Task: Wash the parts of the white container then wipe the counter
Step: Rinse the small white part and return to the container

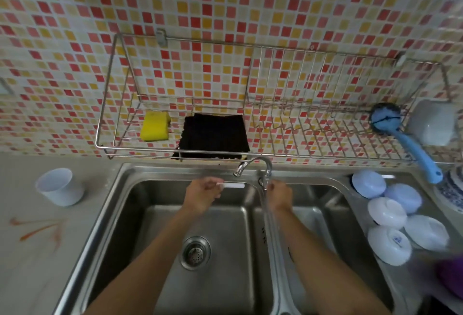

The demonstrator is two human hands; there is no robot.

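My left hand (pixel 201 195) holds a thin white tube-shaped part (pixel 231 185) over the back of the left sink basin (pixel 140 227), its free end pointing right toward the tap. My right hand (pixel 279 195) is closed at the base of the chrome tap (pixel 260 167), and a stream of water (pixel 266 214) runs down beside it. A white cup (pixel 59 185), the container body, stands upright on the counter left of the sink. Orange streaks (pixel 40 229) stain that counter.
A wall rack (pixel 275 139) above the sink holds a yellow sponge (pixel 154 126), a black cloth (pixel 214 135), a blue dish brush (pixel 406 137) and a white mug (pixel 433 122). Several upturned white bowls (pixel 395 214) lie on the drainboard right of the right basin (pixel 323 214). The drain strainer (pixel 195 252) sits mid-basin.
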